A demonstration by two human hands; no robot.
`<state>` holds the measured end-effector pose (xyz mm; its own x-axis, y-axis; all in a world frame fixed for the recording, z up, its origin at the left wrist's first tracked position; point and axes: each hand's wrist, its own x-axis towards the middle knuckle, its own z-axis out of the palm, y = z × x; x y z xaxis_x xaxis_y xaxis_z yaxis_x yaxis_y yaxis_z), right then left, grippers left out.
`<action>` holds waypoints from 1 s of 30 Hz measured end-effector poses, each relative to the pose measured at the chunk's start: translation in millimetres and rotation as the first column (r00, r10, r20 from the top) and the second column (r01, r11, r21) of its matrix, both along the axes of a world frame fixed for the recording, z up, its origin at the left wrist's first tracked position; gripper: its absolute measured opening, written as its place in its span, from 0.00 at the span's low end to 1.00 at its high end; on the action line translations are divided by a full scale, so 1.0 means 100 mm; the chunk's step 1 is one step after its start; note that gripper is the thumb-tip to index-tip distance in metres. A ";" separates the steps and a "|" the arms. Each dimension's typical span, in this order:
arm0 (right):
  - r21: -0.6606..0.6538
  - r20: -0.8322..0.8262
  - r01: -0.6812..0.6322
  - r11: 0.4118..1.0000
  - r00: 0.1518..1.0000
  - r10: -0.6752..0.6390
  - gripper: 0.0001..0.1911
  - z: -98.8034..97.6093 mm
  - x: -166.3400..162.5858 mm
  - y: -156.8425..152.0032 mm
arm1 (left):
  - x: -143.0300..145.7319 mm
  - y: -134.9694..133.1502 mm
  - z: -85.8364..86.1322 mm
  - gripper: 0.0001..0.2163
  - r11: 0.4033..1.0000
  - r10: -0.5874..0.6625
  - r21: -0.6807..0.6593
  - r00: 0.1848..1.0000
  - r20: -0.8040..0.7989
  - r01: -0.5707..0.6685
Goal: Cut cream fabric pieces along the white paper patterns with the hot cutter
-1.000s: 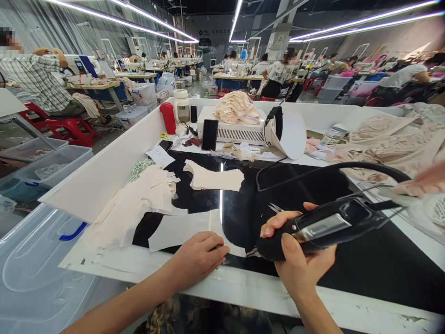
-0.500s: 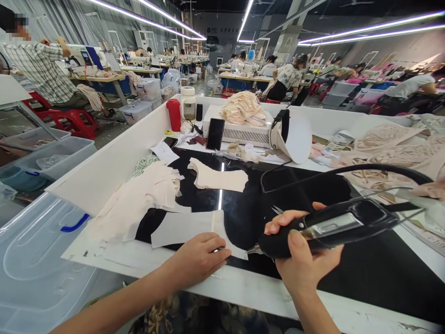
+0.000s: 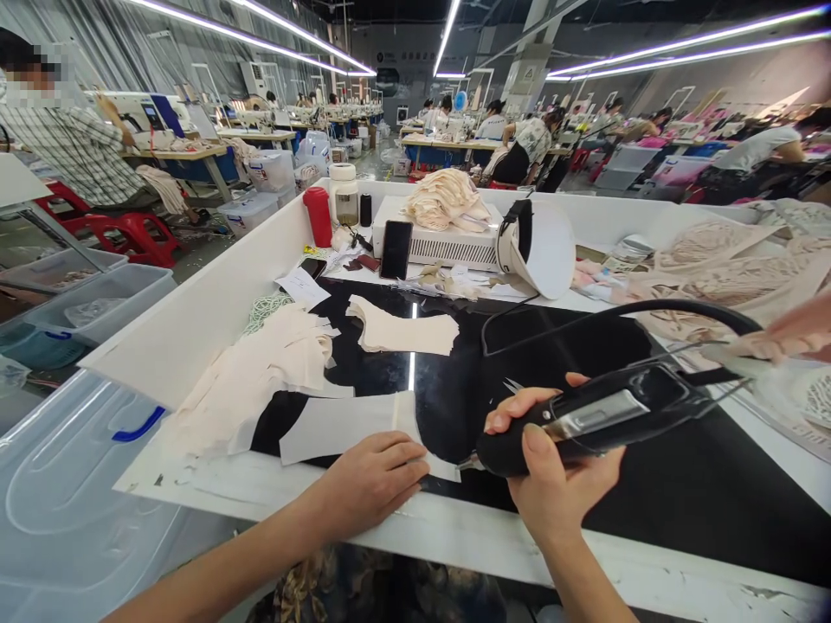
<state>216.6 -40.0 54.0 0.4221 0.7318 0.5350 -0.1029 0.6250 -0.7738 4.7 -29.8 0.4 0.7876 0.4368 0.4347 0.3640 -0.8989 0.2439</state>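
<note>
My right hand [image 3: 558, 484] is closed round a black corded hand tool [image 3: 603, 420]. The tool's metal tip [image 3: 462, 465] points left at the edge of a white fabric piece [image 3: 344, 428] on the black tabletop [image 3: 649, 484]. My left hand [image 3: 370, 480] lies on that piece's near edge, fingers curled down and pressing it flat. The tool's black cable [image 3: 662, 311] loops back to the right.
A heap of cream cut pieces [image 3: 260, 372] and a single piece [image 3: 402, 330] lie further back. Behind stand a white box [image 3: 441, 238], a phone [image 3: 395, 249], a red bottle [image 3: 318, 216] and a white visor [image 3: 542, 247]. Another person's hand [image 3: 789, 337] reaches in at right. Clear bins [image 3: 78, 519] at left.
The view wobbled slightly; both of my hands and the tool keep the same places. The other person's hand at the right edge shifted a little.
</note>
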 end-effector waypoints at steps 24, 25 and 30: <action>0.004 -0.079 -0.010 1.000 0.997 0.011 0.25 0.05 -0.20 0.10 | -0.06 -0.05 -0.01 0.11 1.000 -0.006 0.021 1.000 0.003 0.006; 0.003 -0.080 -0.018 1.000 0.997 0.018 0.25 0.05 -0.22 0.11 | -0.05 -0.05 -0.01 0.11 1.000 -0.005 0.023 1.000 0.004 0.005; -0.004 -0.058 -0.030 1.000 0.998 0.029 0.26 0.02 -0.27 0.13 | -0.03 -0.05 -0.02 0.10 0.999 -0.006 0.045 1.000 0.002 0.006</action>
